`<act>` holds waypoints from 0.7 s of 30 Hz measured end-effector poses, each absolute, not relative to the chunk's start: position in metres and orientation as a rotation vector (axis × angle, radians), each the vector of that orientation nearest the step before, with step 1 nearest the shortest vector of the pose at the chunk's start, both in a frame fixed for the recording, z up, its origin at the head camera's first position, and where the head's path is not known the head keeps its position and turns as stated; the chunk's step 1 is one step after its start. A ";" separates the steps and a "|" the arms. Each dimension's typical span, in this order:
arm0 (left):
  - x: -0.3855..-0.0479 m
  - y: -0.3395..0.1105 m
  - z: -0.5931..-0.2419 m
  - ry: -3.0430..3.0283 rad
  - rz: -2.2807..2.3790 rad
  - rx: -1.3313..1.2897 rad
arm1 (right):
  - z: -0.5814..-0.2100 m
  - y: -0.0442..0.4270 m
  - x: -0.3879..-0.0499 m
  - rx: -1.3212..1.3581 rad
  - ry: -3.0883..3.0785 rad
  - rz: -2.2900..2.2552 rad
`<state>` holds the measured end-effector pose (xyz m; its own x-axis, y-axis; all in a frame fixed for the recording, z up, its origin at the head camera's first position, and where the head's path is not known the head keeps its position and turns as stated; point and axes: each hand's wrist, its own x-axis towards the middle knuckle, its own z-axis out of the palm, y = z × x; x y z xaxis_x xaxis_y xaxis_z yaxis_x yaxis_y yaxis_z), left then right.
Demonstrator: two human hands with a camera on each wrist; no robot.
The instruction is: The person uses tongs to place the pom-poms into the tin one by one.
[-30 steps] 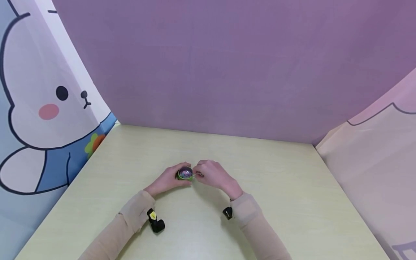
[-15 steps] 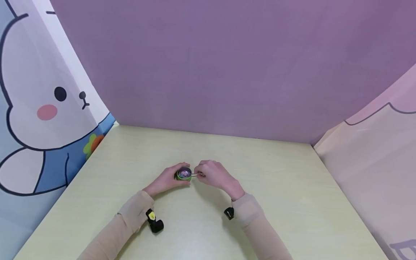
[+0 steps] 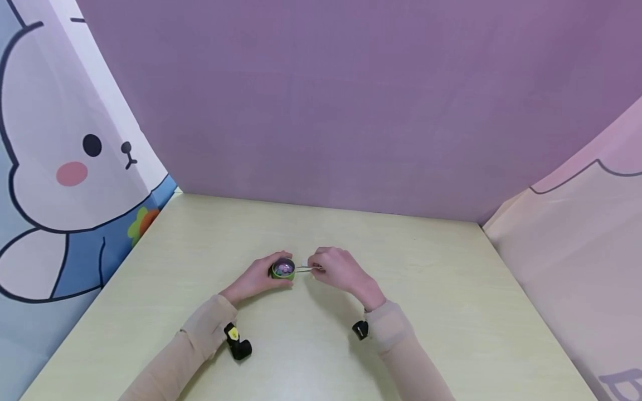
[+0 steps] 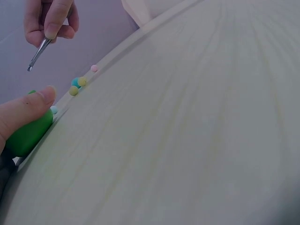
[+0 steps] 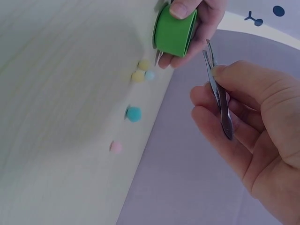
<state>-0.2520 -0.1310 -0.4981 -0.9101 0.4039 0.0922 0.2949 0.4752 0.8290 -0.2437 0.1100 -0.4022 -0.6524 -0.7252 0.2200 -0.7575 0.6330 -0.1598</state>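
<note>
My left hand (image 3: 258,277) grips a small round green tub (image 5: 171,33) between thumb and fingers, its open top facing up on the table. Shiny pinkish and purple contents, too small to make out, show inside it in the head view. Just right of the tub, my right hand (image 3: 342,273) pinches metal tweezers (image 5: 226,119) whose tips point toward it. In the right wrist view those tips stand slightly apart, with nothing visible between them. Small pom-poms lie by the tub: yellow ones (image 5: 138,76), a pale blue one (image 5: 149,75), a teal one (image 5: 134,114) and a pink one (image 5: 116,147).
The pale wooden table (image 3: 451,312) reaches back to a purple backdrop (image 3: 321,111). A curtain with a cartoon rabbit (image 3: 50,128) hangs at the left, and a pinkish curtain (image 3: 577,267) at the right. A black wrist camera (image 3: 239,348) sits under the left sleeve.
My right hand has drawn a little to the right, away from the tub, with the tweezers still in its fingers. My left hand holds the tub in nearly the same place.
</note>
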 end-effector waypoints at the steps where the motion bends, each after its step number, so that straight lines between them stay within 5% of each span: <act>1: -0.252 -0.131 -0.498 2.597 1.425 0.615 | -0.402 0.112 -0.244 1.235 -2.715 0.360; 21: -0.253 -0.130 -0.499 2.616 1.402 0.602 | -0.416 0.135 -0.244 1.173 -2.781 0.399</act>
<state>-0.2533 -0.1304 -0.4995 -0.9148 0.3945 0.0862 0.2902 0.4939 0.8196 -0.2441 0.1347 -0.4164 -0.6991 -0.6895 0.1894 -0.7149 0.6696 -0.2014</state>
